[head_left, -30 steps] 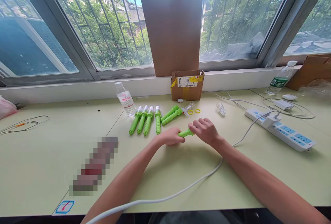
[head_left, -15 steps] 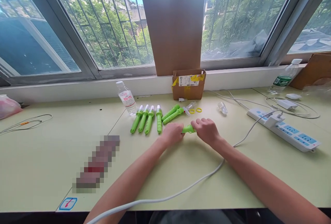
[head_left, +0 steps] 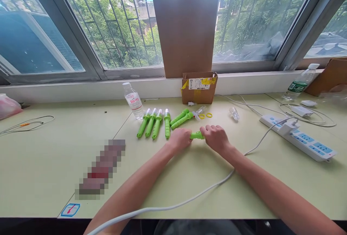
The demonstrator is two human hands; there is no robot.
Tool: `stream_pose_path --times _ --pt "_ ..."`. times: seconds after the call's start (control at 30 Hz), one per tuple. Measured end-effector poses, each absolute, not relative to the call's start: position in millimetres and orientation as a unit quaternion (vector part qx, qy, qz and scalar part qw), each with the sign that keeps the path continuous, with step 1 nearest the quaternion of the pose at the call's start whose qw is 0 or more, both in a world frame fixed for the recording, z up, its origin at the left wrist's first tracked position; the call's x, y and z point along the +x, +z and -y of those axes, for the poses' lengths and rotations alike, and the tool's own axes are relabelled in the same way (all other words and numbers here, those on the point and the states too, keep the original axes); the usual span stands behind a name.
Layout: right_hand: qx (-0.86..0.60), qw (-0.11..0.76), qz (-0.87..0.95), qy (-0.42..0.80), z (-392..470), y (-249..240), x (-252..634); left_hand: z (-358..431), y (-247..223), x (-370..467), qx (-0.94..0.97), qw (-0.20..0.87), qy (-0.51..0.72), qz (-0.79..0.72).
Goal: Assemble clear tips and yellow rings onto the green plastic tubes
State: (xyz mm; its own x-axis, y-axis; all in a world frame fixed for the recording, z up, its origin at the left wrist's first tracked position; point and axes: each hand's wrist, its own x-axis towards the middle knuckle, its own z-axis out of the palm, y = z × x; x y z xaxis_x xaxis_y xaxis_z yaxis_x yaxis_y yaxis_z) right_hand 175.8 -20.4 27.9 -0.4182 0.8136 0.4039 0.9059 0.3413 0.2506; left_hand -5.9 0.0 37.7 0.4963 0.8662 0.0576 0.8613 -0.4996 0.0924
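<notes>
Near the middle of the table, my left hand [head_left: 180, 139] and my right hand [head_left: 216, 137] are closed on the two ends of one green tube [head_left: 197, 135]. Only its middle shows between them. Behind and left of my left hand lie several green tubes with clear caps [head_left: 156, 124]. Two more green tubes [head_left: 182, 120] rest slantwise just behind it. Two yellow rings [head_left: 209, 115] and a clear plastic piece [head_left: 201, 110] are behind my hands, and another clear piece [head_left: 234, 114] lies farther right.
A small cardboard box [head_left: 199, 97] and a bottle [head_left: 133, 102] stand at the back. A power strip [head_left: 303, 137] lies right, with a white cable [head_left: 189, 199] crossing under my right forearm. A second bottle [head_left: 299, 83] is back right.
The view has shifted slightly. Both hands keep their grip on the green tube, with hardly any movement.
</notes>
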Motion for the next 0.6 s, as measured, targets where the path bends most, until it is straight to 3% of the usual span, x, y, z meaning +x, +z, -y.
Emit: stream_pose_path --times 0.17,0.37,0.5,0.6 --pt "-0.585 0.056 0.8 -0.122 27 33 169 -1 32 -8 0.874 -0.059 0.048 -0.479" --pt "-0.527 0.162 0.783 -0.289 15 21 174 0 30 -5 0.869 -0.094 0.094 -0.478" --pt "-0.433 0.216 0.805 -0.344 7 16 182 3 40 -9 0.875 0.063 0.114 -0.466" --pt "-0.382 0.254 0.812 -0.36 8 15 186 3 55 -19 0.848 0.296 0.071 -0.434"
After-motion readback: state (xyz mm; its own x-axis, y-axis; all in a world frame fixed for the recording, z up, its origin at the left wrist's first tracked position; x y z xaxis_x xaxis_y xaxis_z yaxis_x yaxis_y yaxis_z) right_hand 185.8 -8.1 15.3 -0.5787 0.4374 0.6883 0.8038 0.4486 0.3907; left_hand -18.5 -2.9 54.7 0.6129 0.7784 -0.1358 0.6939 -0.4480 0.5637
